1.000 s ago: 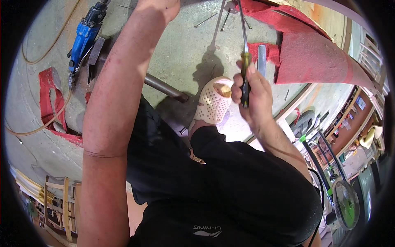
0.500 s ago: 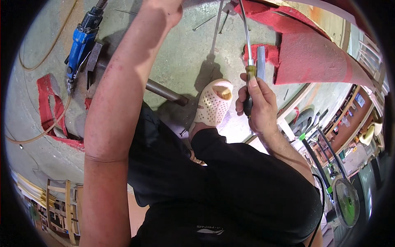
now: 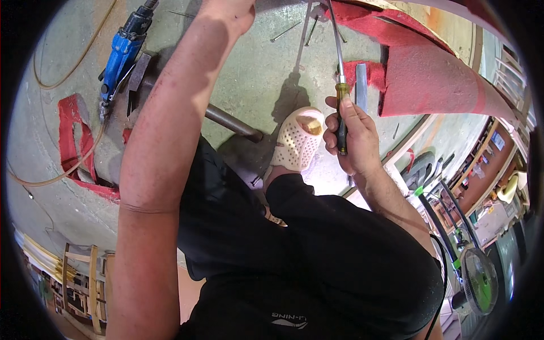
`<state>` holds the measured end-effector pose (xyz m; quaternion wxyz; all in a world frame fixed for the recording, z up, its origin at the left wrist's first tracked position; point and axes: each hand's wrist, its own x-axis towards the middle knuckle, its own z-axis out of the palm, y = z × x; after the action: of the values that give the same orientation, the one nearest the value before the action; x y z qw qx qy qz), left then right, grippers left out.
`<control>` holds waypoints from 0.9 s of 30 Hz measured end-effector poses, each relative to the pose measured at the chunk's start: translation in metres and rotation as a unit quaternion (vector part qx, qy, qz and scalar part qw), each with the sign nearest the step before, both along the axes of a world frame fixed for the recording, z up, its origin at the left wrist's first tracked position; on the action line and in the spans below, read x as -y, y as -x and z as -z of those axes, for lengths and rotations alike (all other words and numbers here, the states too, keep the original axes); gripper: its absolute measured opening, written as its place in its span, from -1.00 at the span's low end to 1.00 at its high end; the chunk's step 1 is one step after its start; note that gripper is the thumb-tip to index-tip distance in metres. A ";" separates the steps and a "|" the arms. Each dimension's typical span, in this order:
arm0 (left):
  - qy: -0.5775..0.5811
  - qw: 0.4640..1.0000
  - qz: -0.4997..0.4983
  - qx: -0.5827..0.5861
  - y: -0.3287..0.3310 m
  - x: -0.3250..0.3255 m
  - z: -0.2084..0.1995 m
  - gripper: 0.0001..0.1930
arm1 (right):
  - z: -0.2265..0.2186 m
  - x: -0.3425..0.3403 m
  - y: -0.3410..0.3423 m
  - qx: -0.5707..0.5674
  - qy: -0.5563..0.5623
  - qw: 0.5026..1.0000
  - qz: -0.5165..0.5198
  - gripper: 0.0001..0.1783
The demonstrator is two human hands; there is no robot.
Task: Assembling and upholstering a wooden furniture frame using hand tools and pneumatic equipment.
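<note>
My right hand [image 3: 360, 133] is closed round the yellow-green and black handle of a long screwdriver [image 3: 342, 90]. Its shiny shaft points away from me and runs out past the top edge, so the tip is hidden. Far forward at the top edge, my left hand [image 3: 233, 10] is cut off and its fingers do not show. A flat metal strip [image 3: 361, 85] lies on red fabric just beyond my right hand. Several nails [image 3: 311, 31] lie on the floor between my two hands. Beneath my left forearm runs the handle of a hammer [image 3: 229, 120].
A blue air tool [image 3: 120, 56] with a hose lies at the far left. Nearby is a torn red fabric strip [image 3: 69, 133]. A large red fabric-covered piece [image 3: 436, 79] occupies the far right. My foot in a pale perforated clog [image 3: 296, 141] is on the floor. A fan [image 3: 479, 277] stands right.
My right hand and the screwdriver have shifted slightly up and left. The floor items at the left appear a little farther right, as the view has turned slightly.
</note>
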<state>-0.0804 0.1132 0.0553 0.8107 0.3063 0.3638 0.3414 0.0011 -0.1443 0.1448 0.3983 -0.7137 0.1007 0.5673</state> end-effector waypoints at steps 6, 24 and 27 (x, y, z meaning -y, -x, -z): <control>-0.012 1.000 -0.021 -0.011 0.009 -0.011 -0.015 -0.60 | -0.002 0.009 0.008 -0.002 0.012 1.000 -0.012 -0.48; 0.036 0.996 0.043 -0.067 -0.004 0.022 -0.010 -0.64 | 0.007 0.017 0.016 0.049 -0.034 0.998 -0.006 -0.55; 0.073 0.990 0.082 -0.085 -0.007 0.015 0.001 -0.66 | 0.006 0.018 0.017 0.057 -0.034 0.998 -0.011 -0.55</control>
<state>-0.0732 0.0986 0.0548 0.8221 0.3032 0.4291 0.2192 -0.0156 -0.1620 0.1384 0.4210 -0.7322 0.0502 0.5331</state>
